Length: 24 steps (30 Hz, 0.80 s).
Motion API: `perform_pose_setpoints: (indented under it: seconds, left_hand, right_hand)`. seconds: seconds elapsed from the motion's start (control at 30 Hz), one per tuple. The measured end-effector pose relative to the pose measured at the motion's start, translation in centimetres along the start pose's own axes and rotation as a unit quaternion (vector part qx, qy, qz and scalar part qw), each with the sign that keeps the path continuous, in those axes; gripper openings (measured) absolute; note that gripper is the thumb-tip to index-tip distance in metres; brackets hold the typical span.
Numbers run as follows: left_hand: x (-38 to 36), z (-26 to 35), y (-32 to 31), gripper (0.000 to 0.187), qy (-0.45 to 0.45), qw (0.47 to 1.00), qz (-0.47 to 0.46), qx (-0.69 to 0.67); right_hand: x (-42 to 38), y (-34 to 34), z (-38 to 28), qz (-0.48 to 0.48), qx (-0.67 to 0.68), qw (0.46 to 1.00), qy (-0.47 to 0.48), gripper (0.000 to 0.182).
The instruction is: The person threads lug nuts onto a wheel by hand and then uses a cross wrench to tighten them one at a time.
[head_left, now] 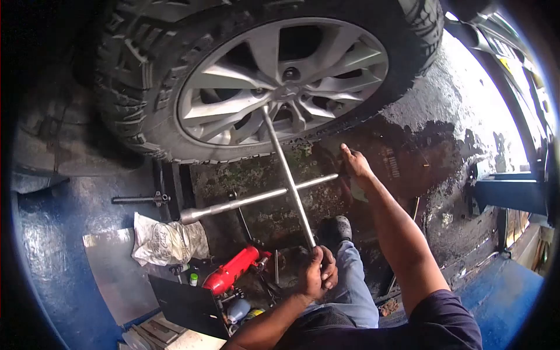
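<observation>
A four-way lug wrench (286,169) stretches from the wheel's hub area down toward me, its far end at a lug position on the silver alloy wheel (224,108). My left hand (319,273) is closed around the near end of its long shaft. Just past the right tip of the crossbar is my right hand (356,161), thumb stretched out and apart from the bar; its other fingers are partly blurred. At the crossbar's left end sits a wider socket (189,216). Around the rim is a chunky black tyre (157,116).
Below left lie a white cloth sack (169,239), a red cylindrical tool (236,269), a black flat panel (185,306) and a metal bar (137,199). A blue beam (507,195) juts in from the right. The floor (431,146) has dark wet-looking patches.
</observation>
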<state>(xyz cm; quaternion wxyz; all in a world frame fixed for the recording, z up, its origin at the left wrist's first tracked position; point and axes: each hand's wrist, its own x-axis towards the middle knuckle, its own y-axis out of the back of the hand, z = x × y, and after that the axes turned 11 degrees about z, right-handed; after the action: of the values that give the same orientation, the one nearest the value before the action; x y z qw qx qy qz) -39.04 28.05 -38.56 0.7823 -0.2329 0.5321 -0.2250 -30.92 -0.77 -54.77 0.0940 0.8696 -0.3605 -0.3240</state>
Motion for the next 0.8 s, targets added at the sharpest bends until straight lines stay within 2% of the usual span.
perform_pose_setpoints:
  seconds: [0.07, 0.1, 0.13, 0.2, 0.27, 0.33, 0.4, 0.43, 0.47, 0.53, 0.63, 0.7, 0.77, 0.8]
  left_hand:
    - [0.1, 0.1, -0.2, 0.044, 0.012, 1.0, -0.011, -0.016]
    - [0.1, 0.1, -0.3, 0.044, 0.009, 1.0, -0.012, -0.01]
    - [0.1, 0.2, -0.5, 0.044, 0.004, 1.0, -0.012, -0.004]
    - [-0.2, 0.3, -0.5, 0.044, 0.003, 1.0, -0.011, 0.002]
    - [-0.1, 0.5, -0.5, 0.043, 0.006, 1.0, -0.009, 0.002]
    - [0.0, 0.3, -0.5, 0.044, 0.013, 1.0, 0.016, 0.011]
    - [-0.5, 0.5, -2.1, 0.047, 0.014, 0.996, 0.072, 0.041]
    - [0.1, 0.2, -0.8, 0.047, -0.01, 0.992, 0.086, 0.087]
    - [1.2, -0.3, 1.6, 0.047, -0.039, 0.984, 0.106, 0.134]
    - [1.0, -0.8, 2.0, 0.049, -0.046, 0.97, 0.155, 0.181]
    - [0.0, -0.8, 0.3, 0.048, -0.058, 0.96, 0.183, 0.202]
    - [-1.9, 0.2, -1.3, 0.048, -0.046, 0.97, 0.152, 0.184]
    - [-4.6, 0.3, -2.0, 0.047, -0.022, 0.979, 0.133, 0.155]
    - [-5.5, 0.3, -2.3, 0.046, -0.011, 0.983, 0.12, 0.139]
  right_hand:
    - [-0.1, 3.0, -1.4, -0.003, -0.03, 0.998, 0.056, 0.081]
    - [1.0, 5.6, -2.4, -0.01, -0.079, 0.996, 0.05, 0.089]
    - [1.0, 8.5, -3.9, 0.053, -0.072, 0.995, 0.039, 0.096]
    - [-0.8, 15.5, -7.1, 0.068, 0.13, 0.986, 0.081, 0.088]
    - [-2.1, 19.9, -8.4, 0.07, 0.301, 0.943, 0.127, 0.083]
    - [-0.2, 15.3, -3.4, 0.091, 0.357, 0.924, 0.104, 0.079]
    - [4.3, 1.0, 4.3, 0.104, 0.269, 0.957, -0.008, 0.076]
    - [4.3, -6.1, 5.9, 0.073, 0.24, 0.965, -0.079, 0.075]
    - [3.6, -9.6, 5.5, 0.017, 0.265, 0.958, -0.106, 0.073]
    - [3.1, -8.7, 5.9, -0.124, 0.358, 0.926, -0.013, 0.069]
    - [-1.7, -5.4, 1.4, -0.129, 0.291, 0.94, -0.126, 0.042]
    - [-3.8, -4.0, 0.8, -0.104, 0.24, 0.964, -0.04, 0.035]
    - [-6.6, -1.3, -0.1, -0.054, 0.235, 0.97, -0.03, 0.028]
    - [-6.8, 0.0, 0.6, -0.027, 0.174, 0.984, 0.021, 0.026]
